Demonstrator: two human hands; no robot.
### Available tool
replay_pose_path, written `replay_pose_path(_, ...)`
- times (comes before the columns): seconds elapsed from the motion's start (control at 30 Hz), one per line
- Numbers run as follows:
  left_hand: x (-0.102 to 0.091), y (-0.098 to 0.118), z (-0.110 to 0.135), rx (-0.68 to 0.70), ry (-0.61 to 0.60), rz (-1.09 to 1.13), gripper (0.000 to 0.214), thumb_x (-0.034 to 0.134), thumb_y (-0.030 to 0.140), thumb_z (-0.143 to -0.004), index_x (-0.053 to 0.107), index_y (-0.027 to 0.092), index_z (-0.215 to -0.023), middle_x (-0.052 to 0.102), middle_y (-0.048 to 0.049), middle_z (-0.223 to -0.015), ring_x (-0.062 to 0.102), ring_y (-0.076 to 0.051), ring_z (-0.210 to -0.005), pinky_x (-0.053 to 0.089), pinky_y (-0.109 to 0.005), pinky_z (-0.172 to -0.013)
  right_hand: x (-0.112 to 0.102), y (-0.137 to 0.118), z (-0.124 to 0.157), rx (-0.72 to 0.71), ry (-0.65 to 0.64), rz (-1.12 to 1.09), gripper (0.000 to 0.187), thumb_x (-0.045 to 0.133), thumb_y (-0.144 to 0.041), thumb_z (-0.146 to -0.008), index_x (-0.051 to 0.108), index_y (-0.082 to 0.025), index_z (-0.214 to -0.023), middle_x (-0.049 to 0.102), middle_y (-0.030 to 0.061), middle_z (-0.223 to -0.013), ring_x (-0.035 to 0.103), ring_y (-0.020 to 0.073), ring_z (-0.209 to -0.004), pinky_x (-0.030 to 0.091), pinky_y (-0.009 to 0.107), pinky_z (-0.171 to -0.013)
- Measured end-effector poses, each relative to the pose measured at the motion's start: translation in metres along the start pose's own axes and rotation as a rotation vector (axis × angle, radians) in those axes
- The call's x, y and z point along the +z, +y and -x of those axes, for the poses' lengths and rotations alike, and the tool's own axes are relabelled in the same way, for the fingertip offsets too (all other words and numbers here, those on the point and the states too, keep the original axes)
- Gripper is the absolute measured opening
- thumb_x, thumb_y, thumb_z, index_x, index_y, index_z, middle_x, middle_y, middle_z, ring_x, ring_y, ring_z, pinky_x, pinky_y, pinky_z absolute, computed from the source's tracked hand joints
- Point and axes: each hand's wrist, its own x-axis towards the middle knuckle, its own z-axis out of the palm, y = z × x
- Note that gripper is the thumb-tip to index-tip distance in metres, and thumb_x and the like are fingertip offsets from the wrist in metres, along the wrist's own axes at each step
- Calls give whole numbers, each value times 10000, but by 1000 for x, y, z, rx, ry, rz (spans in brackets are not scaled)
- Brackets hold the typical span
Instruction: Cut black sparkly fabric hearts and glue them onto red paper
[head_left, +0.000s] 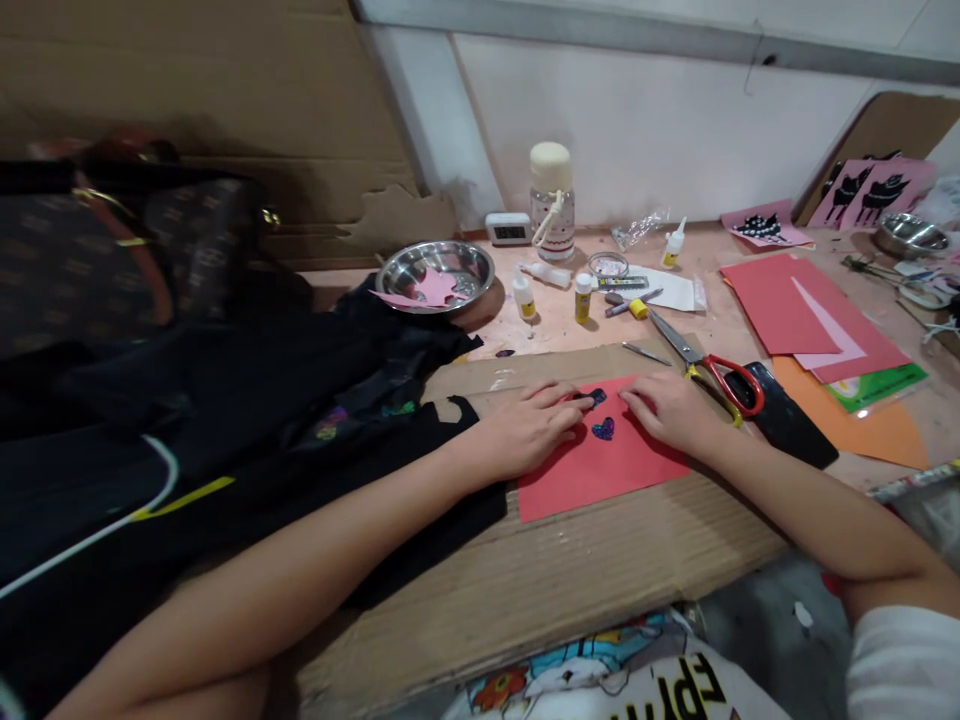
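Note:
A red sheet of paper (622, 470) lies on a cardboard board (555, 570) in front of me. My left hand (532, 430) rests on the sheet's left side with its fingers stretched out. One fingertip touches a small dark glittery piece (598, 397) near the top edge, partly covered by the finger. Just below that piece lies a dark glittery heart (603, 429), flat on the red paper. On the sheet's right side, my right hand (667, 408) has its fingers curled, thumb and forefinger together near the glittery piece; whatever they hold, if anything, is too small to make out.
Scissors (705, 365) and a black phone (791, 415) lie right of my right hand. Black cloth (300, 470) spreads at left. Behind are a steel bowl (480, 262), glue bottles (525, 298), a small jar (583, 298) and a drinking bottle (552, 205). Coloured paper (780, 305) lies at right.

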Motion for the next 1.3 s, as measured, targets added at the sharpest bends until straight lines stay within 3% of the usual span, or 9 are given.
replay_pose_path(0.2,-9,11,5,122,31,-125,335,468,90,-981,620,126,-1278,591,-159,-1469,488,-253,-1432,309,-467,-1239,-1,0,-1,-6,-10,8,306,489,-269,-1026,693,-167,-821,723,105,-783,650,219,-763,462,326,-713)
replay_pose_path(0.43,-3,3,6,86,83,-33,258,421,175,-1052,656,154,-1157,697,-99,-1344,576,-236,-1337,372,-484,-1211,0,0,2,-11,-16,-28,257,519,-270,-1022,731,-153,-937,780,121,-916,703,243,-855,520,360,-803)
replay_pose_path(0.7,-4,5,7,83,151,6,219,445,208,-1051,648,163,-1118,706,-96,-1320,586,-238,-1312,386,-472,-1198,-5,-6,3,-102,31,-22,217,532,-211,-1007,733,-143,-957,794,117,-939,723,238,-842,556,372,-793)
replay_pose_path(0.77,-8,6,6,69,226,46,193,489,273,-1043,641,164,-1091,736,-105,-1231,635,-235,-1226,450,-443,-1132,-5,-6,4,-98,23,-31,219,527,-211,-1009,730,-139,-973,796,116,-949,727,243,-855,564,386,-802)
replay_pose_path(0.87,-14,4,4,18,309,153,226,553,373,-1015,620,173,-932,743,-89,-959,688,-202,-922,555,-348,-873,-5,-5,5,-97,-25,-33,223,525,-225,-1014,727,-141,-971,793,117,-982,725,253,-902,563,408,-843)
replay_pose_path(0.97,-14,1,4,-62,344,165,314,519,308,-1022,531,200,-727,630,-14,-686,584,-151,-642,477,-273,-638,-4,-4,6,-131,-12,-29,213,536,-225,-1014,719,-144,-940,787,123,-1021,710,252,-947,544,413,-883)
replay_pose_path(1.1,-9,-3,5,-65,372,121,411,448,223,-1026,457,209,-615,522,22,-545,480,-129,-523,364,-274,-558,-3,-2,5,-160,57,-28,273,540,-261,-1022,678,-159,-810,743,98,-858,648,210,-823,504,348,-791)
replay_pose_path(1.3,-4,-6,5,-28,358,60,490,368,280,-1066,494,200,-599,485,32,-487,440,-117,-457,319,-270,-504,1,-1,3,-248,151,73,433,495,-233,-1030,570,-191,-606,569,14,-574,459,158,-604,358,310,-648)
